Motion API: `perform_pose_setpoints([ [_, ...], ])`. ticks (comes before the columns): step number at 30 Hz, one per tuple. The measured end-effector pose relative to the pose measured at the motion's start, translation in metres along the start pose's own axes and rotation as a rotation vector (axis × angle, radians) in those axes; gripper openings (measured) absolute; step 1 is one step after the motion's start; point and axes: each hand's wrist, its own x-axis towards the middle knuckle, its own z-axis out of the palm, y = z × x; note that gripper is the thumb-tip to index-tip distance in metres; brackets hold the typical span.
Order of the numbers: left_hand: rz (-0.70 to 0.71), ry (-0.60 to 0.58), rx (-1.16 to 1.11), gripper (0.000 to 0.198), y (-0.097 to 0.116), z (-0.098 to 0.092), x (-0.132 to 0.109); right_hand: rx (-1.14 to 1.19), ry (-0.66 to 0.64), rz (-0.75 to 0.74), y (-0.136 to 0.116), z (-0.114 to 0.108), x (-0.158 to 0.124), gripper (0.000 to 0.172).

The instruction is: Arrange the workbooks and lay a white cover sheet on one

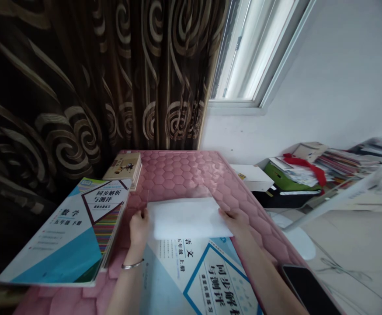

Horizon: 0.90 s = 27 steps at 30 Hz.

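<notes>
A white, translucent sheet lies across the top edge of a blue-and-white workbook on the pink quilted table. My left hand, with a thin bracelet at the wrist, pinches the sheet's left edge. My right hand holds the sheet's right edge, its fingers closed on it. Both hands are level with each other, one at each side of the sheet.
A second workbook overhangs the table's left side, with a small book behind it. A dark phone lies at the right front. A patterned curtain hangs behind, and stacked papers and boxes sit right.
</notes>
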Motion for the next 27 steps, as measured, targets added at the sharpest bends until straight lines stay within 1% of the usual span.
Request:
perform_pose_setpoints([
  [4, -0.014, -0.072, 0.05, 0.035, 0.002, -0.007, 0.0, -0.116, -0.009, -0.015, 0.001, 0.011, 0.0, 0.036],
  [6, -0.004, -0.112, 0.063, 0.035, 0.0, -0.01, -0.002, -0.164, -0.002, -0.025, 0.001, 0.015, 0.001, 0.037],
  [8, 0.011, -0.127, 0.054, 0.037, -0.004, -0.012, -0.005, -0.201, -0.002, -0.03, 0.002, 0.017, 0.002, 0.037],
  [11, 0.019, -0.12, 0.041, 0.038, -0.007, -0.012, -0.01, -0.23, -0.017, -0.038, 0.004, 0.016, 0.004, 0.036],
  [15, -0.037, -0.105, 0.079, 0.038, -0.003, -0.008, -0.015, -0.25, -0.043, -0.043, 0.007, 0.015, 0.005, 0.035],
  [20, -0.077, -0.067, 0.1, 0.04, 0.0, 0.0, -0.016, -0.289, -0.029, -0.036, 0.004, 0.019, 0.003, 0.039],
  [23, -0.075, -0.07, 0.078, 0.04, -0.003, 0.0, -0.012, -0.303, -0.026, -0.032, 0.001, 0.018, 0.004, 0.037],
  [25, -0.069, -0.081, 0.024, 0.038, -0.003, -0.002, -0.006, -0.307, -0.037, -0.038, 0.0, 0.016, 0.005, 0.034],
  [27, -0.068, -0.066, -0.036, 0.037, 0.0, -0.004, 0.003, -0.309, -0.056, -0.046, 0.0, 0.014, 0.007, 0.032],
])
